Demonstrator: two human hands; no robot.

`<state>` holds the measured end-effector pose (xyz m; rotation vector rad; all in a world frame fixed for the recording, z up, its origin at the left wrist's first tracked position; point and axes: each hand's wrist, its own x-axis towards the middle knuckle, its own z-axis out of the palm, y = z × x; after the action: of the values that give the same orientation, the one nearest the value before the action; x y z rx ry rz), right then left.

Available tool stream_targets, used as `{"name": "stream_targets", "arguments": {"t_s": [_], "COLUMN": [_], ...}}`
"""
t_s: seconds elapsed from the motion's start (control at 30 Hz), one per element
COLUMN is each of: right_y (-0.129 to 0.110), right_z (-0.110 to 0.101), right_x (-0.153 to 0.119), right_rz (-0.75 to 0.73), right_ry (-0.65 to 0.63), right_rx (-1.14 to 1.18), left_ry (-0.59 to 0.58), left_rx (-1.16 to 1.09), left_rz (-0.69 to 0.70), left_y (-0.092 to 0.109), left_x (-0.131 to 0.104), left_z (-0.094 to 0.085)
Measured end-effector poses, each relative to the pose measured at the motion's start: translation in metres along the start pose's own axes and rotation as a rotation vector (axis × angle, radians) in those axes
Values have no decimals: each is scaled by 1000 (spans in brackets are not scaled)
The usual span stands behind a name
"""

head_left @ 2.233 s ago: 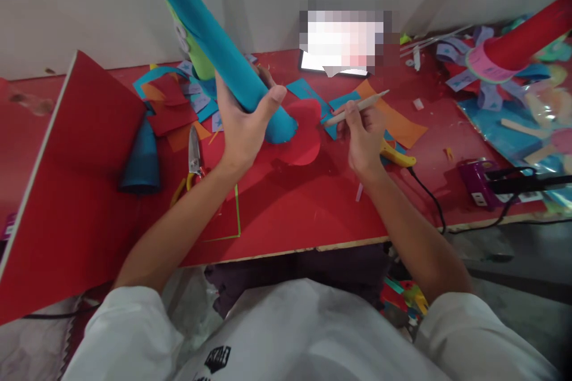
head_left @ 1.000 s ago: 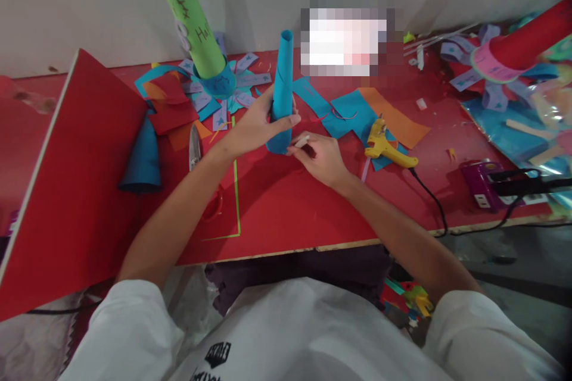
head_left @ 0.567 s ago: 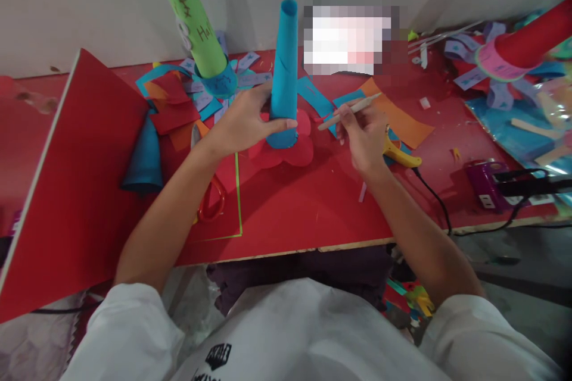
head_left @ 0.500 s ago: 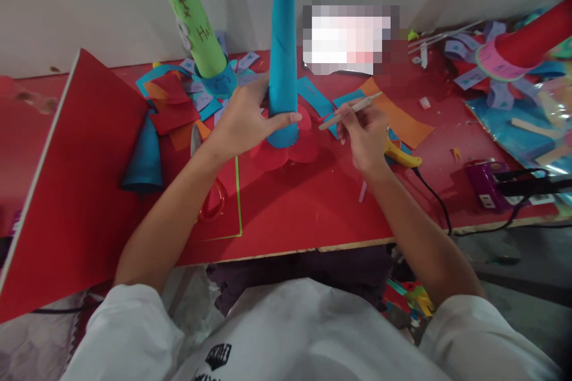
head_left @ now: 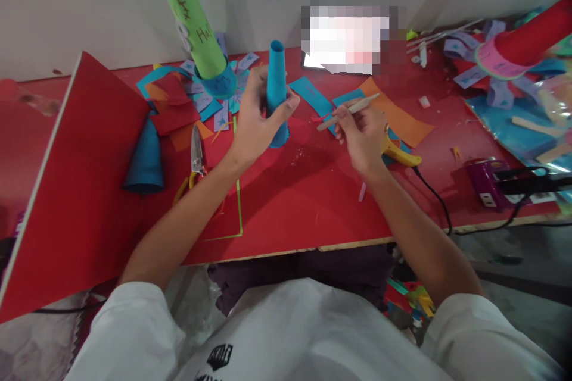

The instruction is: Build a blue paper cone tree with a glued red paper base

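Observation:
A tapering blue paper tube (head_left: pixel 277 74) stands on the red tabletop, its open top tipped toward me. My left hand (head_left: pixel 261 113) is closed around its lower half, thumb across the front. Red paper (head_left: pixel 306 129) lies by its base, hard to tell from the red surface. To the right, my right hand (head_left: pixel 361 131) pinches a slim pale stick (head_left: pixel 346 112) that points left toward the tube, without touching it. Just beyond that hand lies a yellow-handled glue gun (head_left: pixel 402 153), partly hidden. Scissors (head_left: pixel 196 152) rest left of my left forearm.
A green lettered tube (head_left: pixel 196 24) stands behind left; a red tube with pink collar (head_left: pixel 504 59) leans at right. A blue cone (head_left: pixel 145 164) sits by an upright red board (head_left: pixel 75 190). Orange paper (head_left: pixel 400 113) and a corded purple power block (head_left: pixel 487 184) lie right. A blurred screen (head_left: pixel 344 38) stands behind.
The blue tube's top has tipped toward me, so it looks shorter. My left hand has shifted slightly right and wrapped further round it. My right hand has barely moved.

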<state>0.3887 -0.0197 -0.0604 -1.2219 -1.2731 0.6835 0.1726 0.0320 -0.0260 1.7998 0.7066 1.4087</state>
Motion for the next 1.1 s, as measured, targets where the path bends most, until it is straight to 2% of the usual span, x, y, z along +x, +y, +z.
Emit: {"name": "stream_targets", "arguments": {"t_s": [0.13, 0.3, 0.43, 0.53, 0.67, 0.8, 0.93, 1.1], "right_y": [2, 5, 4, 1, -1, 4, 8, 7], "right_z": [3, 5, 5, 8, 21, 35, 37, 36], "right_x": [-3, -5, -8, -11, -14, -14, -12, -9], "right_rz": [-63, -137, -156, -190, -261, -219, -201, -162], "right_ry": [-43, -38, -69, -191, -331, -412, -347, -358], "right_rx": [-37, -111, -195, -281, -345, -378, -407, -416], "left_ry": [49, 127, 148, 149, 134, 121, 129, 114], "left_rx": [-34, -58, -61, -11, 39, 66, 50, 38], "left_rz": [10, 32, -40, -50, -20, -23, -26, -31], "left_y": [15, 34, 25, 12, 5, 4, 3, 3], "left_x": [8, 5, -1, -5, -8, -9, -9, -10], "left_z": [-5, 5, 12, 14, 14, 14, 14, 14]}}
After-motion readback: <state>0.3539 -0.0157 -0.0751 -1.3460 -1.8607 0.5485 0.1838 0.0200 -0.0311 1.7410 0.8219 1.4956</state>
